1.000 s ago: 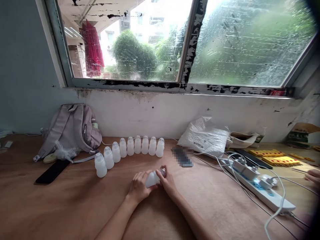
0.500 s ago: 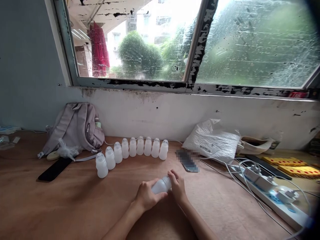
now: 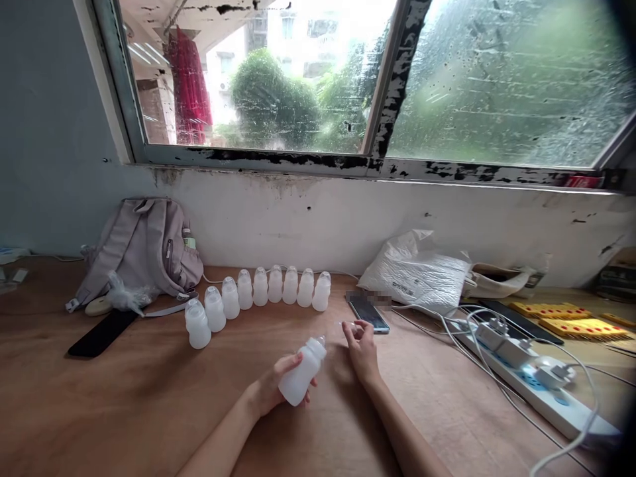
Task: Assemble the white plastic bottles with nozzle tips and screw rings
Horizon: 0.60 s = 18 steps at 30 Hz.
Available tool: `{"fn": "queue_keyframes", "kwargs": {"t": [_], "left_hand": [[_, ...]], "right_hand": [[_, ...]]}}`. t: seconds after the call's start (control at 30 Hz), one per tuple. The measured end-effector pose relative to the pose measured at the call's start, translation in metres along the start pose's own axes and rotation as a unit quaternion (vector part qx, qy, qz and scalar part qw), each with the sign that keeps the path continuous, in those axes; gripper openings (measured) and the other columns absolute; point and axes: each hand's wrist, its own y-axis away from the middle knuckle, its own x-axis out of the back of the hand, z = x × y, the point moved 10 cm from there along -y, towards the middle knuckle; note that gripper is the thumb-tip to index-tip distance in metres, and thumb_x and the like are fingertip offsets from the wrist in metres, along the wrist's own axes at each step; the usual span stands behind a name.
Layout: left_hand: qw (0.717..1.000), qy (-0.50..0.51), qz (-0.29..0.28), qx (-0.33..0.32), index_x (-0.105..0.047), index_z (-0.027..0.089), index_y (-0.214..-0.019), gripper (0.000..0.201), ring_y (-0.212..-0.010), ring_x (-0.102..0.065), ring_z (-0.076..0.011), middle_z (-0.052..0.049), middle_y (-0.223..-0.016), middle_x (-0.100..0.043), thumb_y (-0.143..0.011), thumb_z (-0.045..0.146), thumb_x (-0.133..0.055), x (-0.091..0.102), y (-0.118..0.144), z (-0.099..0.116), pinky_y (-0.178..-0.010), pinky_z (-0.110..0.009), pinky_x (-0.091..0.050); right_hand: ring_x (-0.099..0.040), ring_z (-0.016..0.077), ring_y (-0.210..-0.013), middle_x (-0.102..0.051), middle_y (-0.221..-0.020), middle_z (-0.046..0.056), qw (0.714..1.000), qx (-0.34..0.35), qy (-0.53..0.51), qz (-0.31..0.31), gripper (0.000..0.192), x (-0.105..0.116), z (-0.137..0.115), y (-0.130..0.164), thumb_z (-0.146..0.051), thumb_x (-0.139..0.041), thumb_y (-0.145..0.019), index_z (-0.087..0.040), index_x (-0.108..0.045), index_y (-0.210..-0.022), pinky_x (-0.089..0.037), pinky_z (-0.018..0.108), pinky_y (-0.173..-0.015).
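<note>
My left hand [image 3: 268, 389] grips a small white translucent bottle [image 3: 301, 373] by its body, tilted with its nipple-like top pointing up and right. My right hand [image 3: 362, 347] hovers just right of the bottle, apart from it. Its fingertips pinch a tiny clear piece [image 3: 347, 324]; I cannot tell what the piece is. Behind the hands, a curved row of several similar white bottles [image 3: 258, 291] stands upright on the wooden table [image 3: 124, 397].
A phone [image 3: 368, 313] lies just beyond my right hand. A white power strip [image 3: 527, 381] with plugs and cables sits at the right, a white plastic bag [image 3: 417, 271] by the wall. At the left are a grey backpack [image 3: 144, 252] and a black phone [image 3: 102, 333].
My right hand has let go of the bottle's top and moved right with a small clear piece. My left hand has tipped the bottle more upright.
</note>
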Motion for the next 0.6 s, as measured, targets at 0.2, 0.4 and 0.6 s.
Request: {"fn": "queue_keyframes", "kwargs": {"t": [0.2,0.4,0.6], "left_hand": [[0.993,0.01,0.084,-0.083,-0.05,0.014,-0.1,0.037,-0.073,-0.058,-0.0139,-0.009,-0.099,-0.056,-0.074,0.04,-0.05,0.016,-0.001,0.018,-0.064,-0.025,-0.046],[0.875,-0.328,0.246,-0.257,-0.045,0.019,-0.112,0.049,-0.095,-0.052,-0.0214,-0.008,-0.108,-0.054,-0.067,0.033,-0.059,0.033,0.016,0.059,-0.081,-0.033,-0.042],[0.722,-0.56,0.257,-0.315,-0.046,0.019,-0.115,0.051,-0.095,-0.051,-0.0251,-0.01,-0.103,-0.056,-0.066,0.028,-0.056,0.006,0.021,0.055,-0.082,-0.037,-0.041]], "right_hand": [[-0.053,0.0249,-0.088,-0.06,-0.091,0.009,0.984,0.12,0.124,-0.039,0.037,-0.013,-0.002,-0.004,-0.046,-0.053,-0.069,-0.021,-0.054,-0.096,-0.038,0.039,-0.079],[-0.038,0.0284,-0.113,-0.053,-0.113,0.012,0.99,0.131,0.055,-0.02,0.046,-0.011,-0.028,0.007,-0.044,-0.058,-0.066,-0.02,-0.053,-0.104,-0.029,0.045,-0.092],[-0.056,0.0223,-0.089,-0.062,-0.1,0.007,0.933,-0.11,-0.256,-0.229,0.042,-0.072,-0.037,0.061,-0.045,-0.057,-0.07,-0.023,-0.05,-0.105,-0.044,0.033,-0.073]]}}
